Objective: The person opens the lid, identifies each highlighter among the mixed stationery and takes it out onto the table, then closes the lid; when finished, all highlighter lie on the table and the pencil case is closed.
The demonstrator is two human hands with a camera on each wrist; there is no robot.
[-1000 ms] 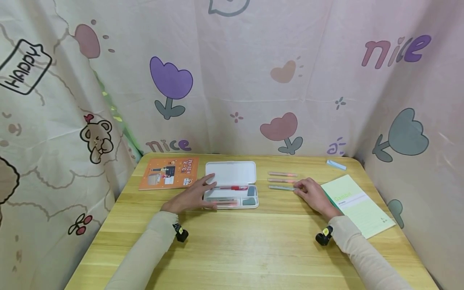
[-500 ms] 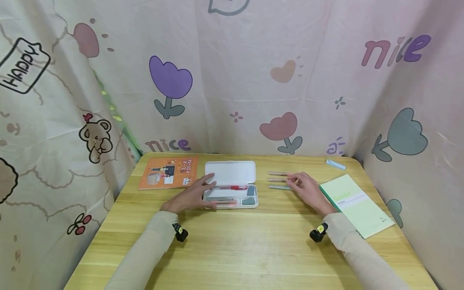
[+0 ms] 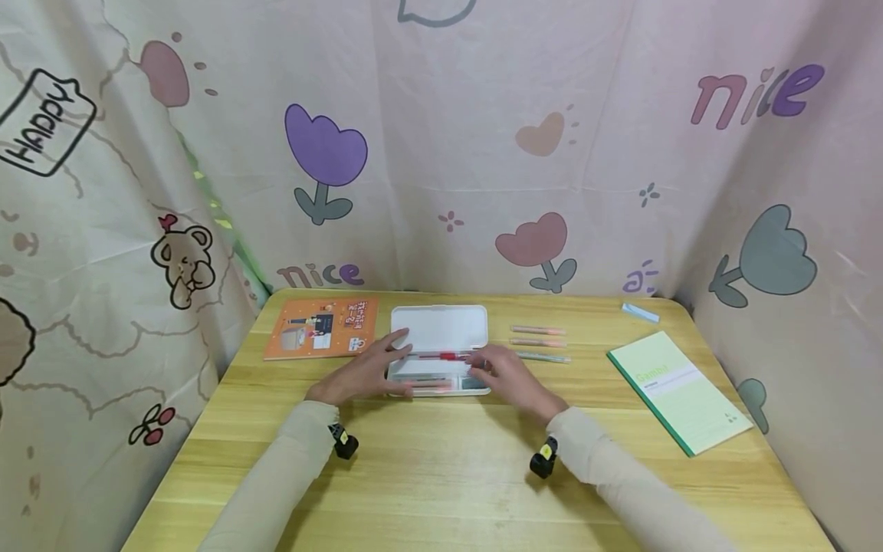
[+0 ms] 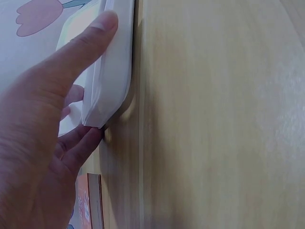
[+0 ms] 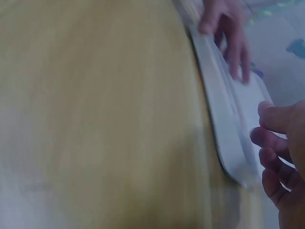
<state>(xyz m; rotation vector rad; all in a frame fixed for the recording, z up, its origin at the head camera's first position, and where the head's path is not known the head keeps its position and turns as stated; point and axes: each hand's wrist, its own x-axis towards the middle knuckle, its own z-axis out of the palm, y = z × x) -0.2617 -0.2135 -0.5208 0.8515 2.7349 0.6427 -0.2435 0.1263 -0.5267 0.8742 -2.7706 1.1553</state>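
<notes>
An open white pencil case (image 3: 439, 328) lies on the table, its lid folded back. My left hand (image 3: 362, 376) holds its left end; in the left wrist view the thumb (image 4: 102, 28) lies along the case's front wall. A red pen (image 3: 448, 356), pink pens (image 3: 426, 385) and a partly hidden grey block (image 3: 472, 382) are inside. My right hand (image 3: 513, 379) is over the case's right end, and in the right wrist view its fingers (image 5: 269, 138) are loosely bent with nothing visible between them. Two pink pens (image 3: 538, 330) and a grey-green pen (image 3: 545, 357) lie to the right.
An orange book (image 3: 320, 330) lies at the back left of the table (image 3: 441, 475). To the right is a pale green notebook (image 3: 679, 391), with a small light-blue strip (image 3: 640, 313) behind it. A printed curtain hangs behind and at both sides.
My right hand has moved left from the grey-green pen, past the loose pens, to the case's right end. The grey-green pen lies slightly turned. My left hand has stayed on the case.
</notes>
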